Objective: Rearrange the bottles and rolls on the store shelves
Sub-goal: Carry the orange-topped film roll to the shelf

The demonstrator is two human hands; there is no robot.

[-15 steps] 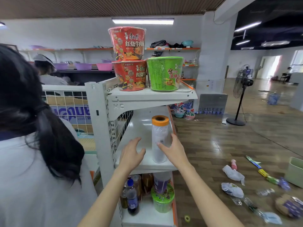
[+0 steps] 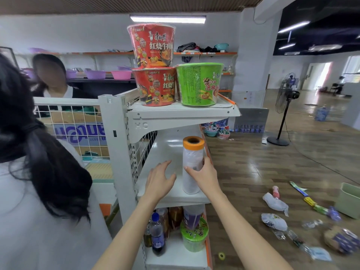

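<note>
The roll (image 2: pixel 192 164), wrapped in white film with an orange band at its top end, stands upright on the middle shelf (image 2: pixel 167 151) near the front right edge, its long axis vertical and its open core facing up. The right hand (image 2: pixel 204 175) is closed around the roll's mid-section, thumb across the front and fingers curling behind the right side. The left hand (image 2: pixel 160 179) is open with fingers spread, palm down over the bare shelf just left of the roll and not touching it. On the top shelf (image 2: pixel 183 112) sit two red noodle bowls (image 2: pixel 153 65), one stacked on the other, with a green noodle bowl (image 2: pixel 199 83) beside them. The bottom shelf holds a dark cola bottle (image 2: pixel 156 233) and a green tub (image 2: pixel 193 235). Compared with half a second earlier, the right hand has wrapped further round the roll, where before its fingers only lay against the side; the roll stands in the same spot, and the left hand has stayed open beside it.
</note>
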